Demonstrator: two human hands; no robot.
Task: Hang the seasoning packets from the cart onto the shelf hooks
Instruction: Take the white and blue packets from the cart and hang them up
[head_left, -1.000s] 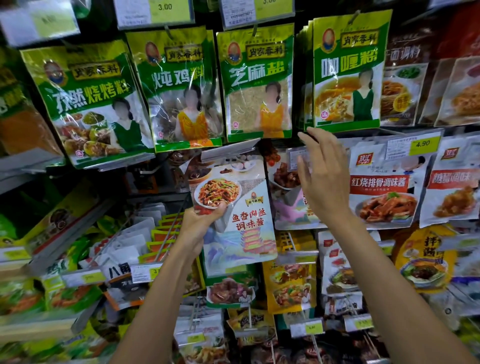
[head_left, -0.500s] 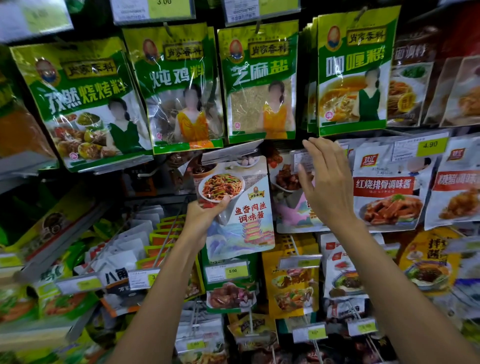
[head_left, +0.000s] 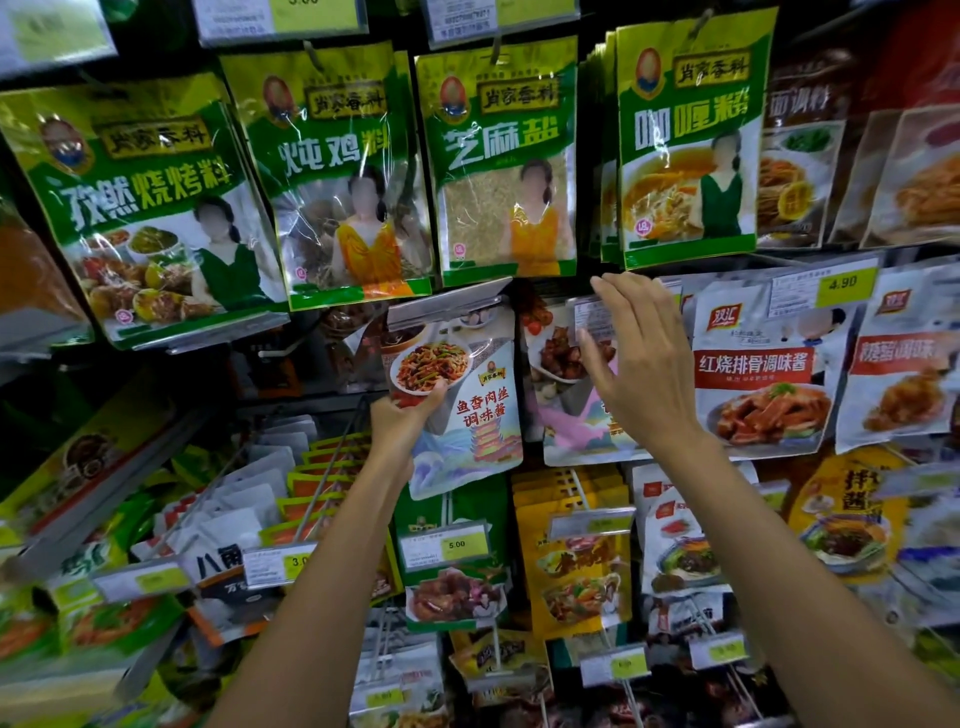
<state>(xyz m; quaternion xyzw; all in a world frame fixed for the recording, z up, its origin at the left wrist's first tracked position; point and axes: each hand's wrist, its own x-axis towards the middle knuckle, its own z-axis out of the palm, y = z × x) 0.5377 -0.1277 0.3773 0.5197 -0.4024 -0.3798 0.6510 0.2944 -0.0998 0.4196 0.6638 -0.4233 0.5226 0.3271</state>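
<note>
The hook shelf (head_left: 280, 364) fills the view, with green spice packets (head_left: 498, 171) in a row at 12 o'clock. At centre, the white pork sauce packet (head_left: 478, 415) is up under a tilted price-tag flap (head_left: 447, 306). The left hand (head_left: 402, 423) pinches its 8 o'clock edge, thumb on the front. At its 3 o'clock the right hand (head_left: 644, 364) is spread, fingers straight, at a small label (head_left: 589, 317).

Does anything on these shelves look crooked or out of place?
Yes: the price-tag flap above the sauce packet in the left hand is tipped up at a slant, while the 5.00 tag below hangs flat.
</note>
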